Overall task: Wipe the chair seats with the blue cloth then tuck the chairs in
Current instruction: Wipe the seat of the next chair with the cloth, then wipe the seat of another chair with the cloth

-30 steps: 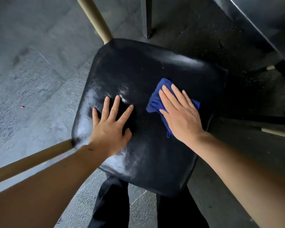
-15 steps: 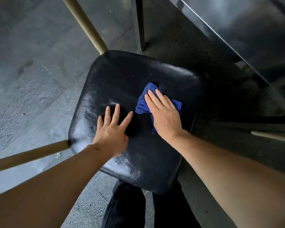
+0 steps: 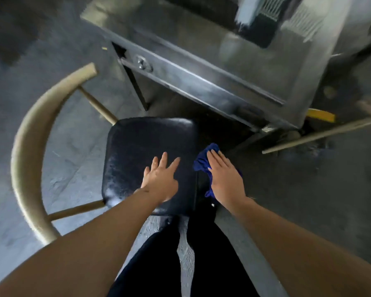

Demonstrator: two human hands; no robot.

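Observation:
A chair with a black padded seat and a curved tan backrest stands before me on the floor. My left hand hovers or rests over the seat's near right part, fingers spread, holding nothing. My right hand lies flat on the blue cloth just past the seat's right edge, the cloth bunched under the palm. Whether the cloth still touches the seat is unclear.
A dark metal table with a black leg stands just beyond the chair. A tan rail of another chair and a yellow object are at the right. My dark-trousered legs stand below the seat. Grey floor lies to the left.
The view pulled back and up, revealing the table and backrest. My right hand slid the cloth rightward off the seat's right edge. My left hand shifted toward the seat's right side.

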